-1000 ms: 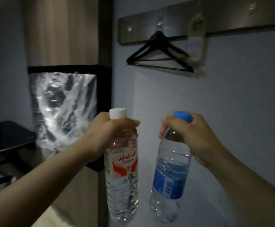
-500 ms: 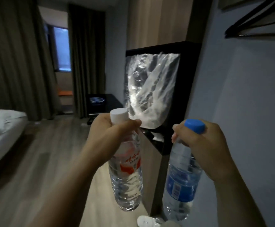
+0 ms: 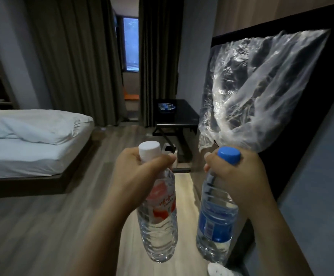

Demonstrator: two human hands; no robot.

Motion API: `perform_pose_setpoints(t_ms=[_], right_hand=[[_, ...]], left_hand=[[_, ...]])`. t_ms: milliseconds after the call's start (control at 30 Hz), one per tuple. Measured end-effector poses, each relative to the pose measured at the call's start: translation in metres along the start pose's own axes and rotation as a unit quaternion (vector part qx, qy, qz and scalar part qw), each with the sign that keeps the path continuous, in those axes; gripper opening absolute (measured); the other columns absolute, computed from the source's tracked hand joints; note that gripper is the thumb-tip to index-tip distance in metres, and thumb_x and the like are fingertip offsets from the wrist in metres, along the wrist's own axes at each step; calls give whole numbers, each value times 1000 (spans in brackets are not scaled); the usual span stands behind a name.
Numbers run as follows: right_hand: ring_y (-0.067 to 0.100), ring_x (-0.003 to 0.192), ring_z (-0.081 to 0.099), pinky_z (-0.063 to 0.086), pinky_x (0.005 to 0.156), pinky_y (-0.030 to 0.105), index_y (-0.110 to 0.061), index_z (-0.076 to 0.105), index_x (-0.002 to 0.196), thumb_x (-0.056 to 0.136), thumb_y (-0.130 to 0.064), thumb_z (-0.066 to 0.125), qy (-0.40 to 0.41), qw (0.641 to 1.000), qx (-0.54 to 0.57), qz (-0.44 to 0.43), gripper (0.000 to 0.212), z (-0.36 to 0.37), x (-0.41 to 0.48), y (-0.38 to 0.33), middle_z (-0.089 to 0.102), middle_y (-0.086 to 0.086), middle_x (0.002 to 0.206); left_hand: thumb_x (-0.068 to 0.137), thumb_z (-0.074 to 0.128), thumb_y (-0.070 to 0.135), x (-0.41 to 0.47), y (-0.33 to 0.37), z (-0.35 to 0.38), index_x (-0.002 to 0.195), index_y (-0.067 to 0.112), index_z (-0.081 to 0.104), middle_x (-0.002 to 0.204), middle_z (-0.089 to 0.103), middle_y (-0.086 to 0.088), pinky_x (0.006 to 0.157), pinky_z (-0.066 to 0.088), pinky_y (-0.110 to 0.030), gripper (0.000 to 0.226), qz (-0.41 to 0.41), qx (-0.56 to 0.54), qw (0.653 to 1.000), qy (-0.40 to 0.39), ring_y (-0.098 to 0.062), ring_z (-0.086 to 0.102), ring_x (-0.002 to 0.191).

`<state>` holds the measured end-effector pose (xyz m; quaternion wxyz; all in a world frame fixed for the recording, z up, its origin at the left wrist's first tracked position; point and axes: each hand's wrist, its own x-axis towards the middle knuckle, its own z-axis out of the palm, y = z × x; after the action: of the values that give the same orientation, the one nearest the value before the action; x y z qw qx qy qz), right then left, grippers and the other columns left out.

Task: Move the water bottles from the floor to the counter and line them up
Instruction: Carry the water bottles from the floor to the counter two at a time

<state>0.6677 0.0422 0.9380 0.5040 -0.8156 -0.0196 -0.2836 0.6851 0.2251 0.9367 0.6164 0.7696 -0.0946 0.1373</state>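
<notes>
As left hand (image 3: 140, 176) clasps one white-capped bottle (image 3: 158, 232), right hand (image 3: 239, 176) clasps one blue-capped bottle (image 3: 213, 222).

open floor (image 3: 42, 226) ahead, bed (image 3: 32, 144) left

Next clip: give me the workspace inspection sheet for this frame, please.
Surface: wood floor; counter not clearly identifiable.
Job's things: white-capped bottle and blue-capped bottle, both off the floor, hanging roughly upright, apart.
Clutter: white object at bottom edge, unidentifiable.
Grippers: left hand grips the white-capped bottle's neck; right hand grips the blue-capped bottle's neck.
Cables: nothing seen.
Surroundings: bed, curtains, black table, plastic bag against a dark panel.
</notes>
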Motion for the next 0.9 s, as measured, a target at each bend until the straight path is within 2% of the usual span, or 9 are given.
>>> perform_pose_setpoints(t_ms=[133, 200, 300, 433, 567, 633, 733, 800, 900], right_hand=[[37, 70, 59, 52, 63, 40, 1, 62, 70, 81, -19, 67, -10, 1000, 4, 3, 23, 62, 40, 1, 63, 21, 70], [39, 72, 60, 53, 67, 44, 0, 61, 71, 82, -19, 67, -13, 1000, 13, 11, 23, 90, 59, 1, 63, 22, 71], [40, 72, 60, 51, 66, 41, 3, 61, 73, 82, -18, 67, -4, 999, 30, 20, 24, 126, 85, 3, 63, 25, 74], [38, 75, 60, 52, 71, 45, 2, 61, 74, 82, -23, 65, -8, 999, 24, 30, 27, 164, 124, 12, 64, 23, 75], [38, 73, 58, 47, 65, 36, 5, 61, 74, 83, -21, 64, -16, 999, 31, 24, 27, 196, 171, 35, 63, 25, 76], [38, 74, 58, 47, 65, 36, 3, 61, 73, 82, -23, 64, -23, 999, 32, 19, 27, 210, 197, 50, 63, 23, 76], [35, 72, 57, 46, 62, 34, 2, 61, 72, 81, -22, 65, -21, 999, 35, 9, 26, 229, 242, 71, 63, 22, 74], [35, 68, 55, 42, 58, 29, 5, 60, 74, 81, -21, 65, -23, 999, 33, 7, 28, 241, 274, 84, 62, 24, 74], [24, 61, 50, 40, 56, 27, 7, 59, 76, 81, -22, 65, -37, 999, 35, 10, 29, 259, 317, 102, 61, 25, 75]], left_hand=[[76, 75, 36, 53, -26, -29, 71, 10, 67, 70, 71, -4, 57, 56, -23, 28, 16, 20, 1000, 11, -11, 69, 62], [72, 72, 43, 78, -38, -44, 70, 10, 67, 69, 71, -3, 58, 57, -26, 33, 21, 34, 999, 4, -11, 68, 59], [65, 66, 46, 114, -56, -62, 69, 9, 67, 67, 71, -4, 64, 58, -37, 37, 18, 44, 999, 4, -15, 69, 61], [63, 66, 47, 161, -79, -72, 70, 9, 68, 68, 71, -4, 67, 59, -37, 39, -3, 37, 999, 2, -14, 69, 62], [64, 67, 47, 215, -105, -69, 70, 8, 68, 68, 71, -5, 64, 58, -32, 40, -8, 40, 999, 5, -14, 69, 63], [70, 72, 46, 244, -117, -64, 71, 7, 68, 69, 71, -5, 62, 56, -29, 39, -6, 50, 999, 10, -12, 68, 62], [74, 74, 37, 291, -133, -53, 71, 5, 69, 68, 71, -7, 62, 54, -31, 33, -6, 65, 998, 23, -13, 68, 60], [70, 74, 42, 325, -141, -45, 68, 5, 68, 64, 70, -6, 60, 54, -32, 38, -4, 70, 997, 31, -14, 68, 58], [70, 75, 40, 368, -155, -35, 67, 5, 68, 65, 69, -7, 56, 52, -27, 36, -5, 71, 996, 49, -15, 67, 59]])
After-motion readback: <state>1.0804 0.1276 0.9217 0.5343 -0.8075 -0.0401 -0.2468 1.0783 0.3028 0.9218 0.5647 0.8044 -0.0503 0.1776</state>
